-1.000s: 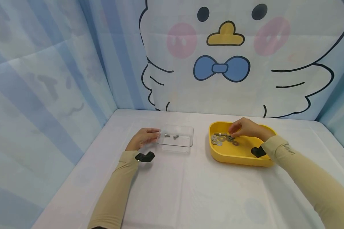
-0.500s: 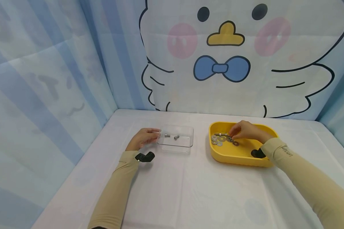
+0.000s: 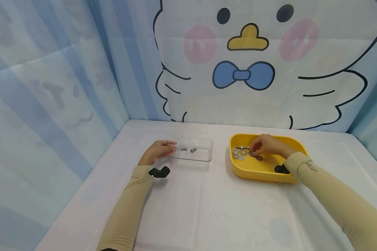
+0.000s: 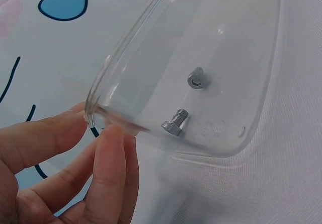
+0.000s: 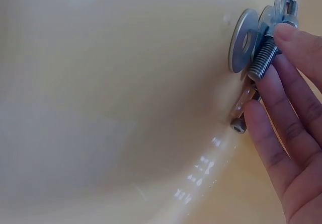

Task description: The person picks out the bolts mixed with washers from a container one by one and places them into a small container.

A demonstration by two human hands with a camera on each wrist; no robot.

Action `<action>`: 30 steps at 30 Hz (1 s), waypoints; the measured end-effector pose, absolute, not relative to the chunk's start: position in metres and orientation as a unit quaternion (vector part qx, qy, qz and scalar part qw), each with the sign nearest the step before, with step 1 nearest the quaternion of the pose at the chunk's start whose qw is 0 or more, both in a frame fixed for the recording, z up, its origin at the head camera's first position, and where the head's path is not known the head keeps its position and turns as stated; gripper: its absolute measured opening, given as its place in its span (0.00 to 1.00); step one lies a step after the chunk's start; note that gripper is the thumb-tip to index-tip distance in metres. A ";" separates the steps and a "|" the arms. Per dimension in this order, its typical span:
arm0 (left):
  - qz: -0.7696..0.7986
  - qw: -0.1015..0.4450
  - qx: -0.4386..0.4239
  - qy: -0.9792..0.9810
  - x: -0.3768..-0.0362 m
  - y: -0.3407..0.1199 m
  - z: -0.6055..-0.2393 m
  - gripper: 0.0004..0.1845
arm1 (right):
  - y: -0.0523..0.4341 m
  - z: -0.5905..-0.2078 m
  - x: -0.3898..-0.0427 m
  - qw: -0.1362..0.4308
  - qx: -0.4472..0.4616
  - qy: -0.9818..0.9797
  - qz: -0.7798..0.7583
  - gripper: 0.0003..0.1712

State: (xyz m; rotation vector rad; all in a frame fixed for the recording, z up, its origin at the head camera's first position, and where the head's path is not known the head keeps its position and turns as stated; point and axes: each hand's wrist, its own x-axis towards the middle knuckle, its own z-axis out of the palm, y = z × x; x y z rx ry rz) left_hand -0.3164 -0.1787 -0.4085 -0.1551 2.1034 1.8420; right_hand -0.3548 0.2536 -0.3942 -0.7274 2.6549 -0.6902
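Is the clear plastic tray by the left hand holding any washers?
No, the clear tray holds only two small bolts, while the washers lie in the yellow tray.

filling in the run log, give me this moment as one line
left hand: holds clear tray edge | right hand: fingers on bolt in yellow tray | clear tray: two screws

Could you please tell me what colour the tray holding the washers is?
The tray is yellow, best seen in the head view.

Small dark print on right sleeve (image 3: 311, 166) near wrist, too small to read. No other text visible.
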 end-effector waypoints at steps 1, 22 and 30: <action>0.648 0.170 -0.055 0.740 -0.317 -0.179 -0.409 0.23 | 0.254 -0.394 -0.355 0.149 -0.255 0.925 -0.238 0.07; 0.641 0.166 -0.071 0.746 -0.319 -0.178 -0.410 0.21 | 0.249 -0.392 -0.350 0.139 -0.239 0.938 -0.207 0.08; 0.645 0.169 -0.069 0.742 -0.316 -0.177 -0.407 0.22 | 0.254 -0.398 -0.351 0.139 -0.237 0.933 -0.232 0.07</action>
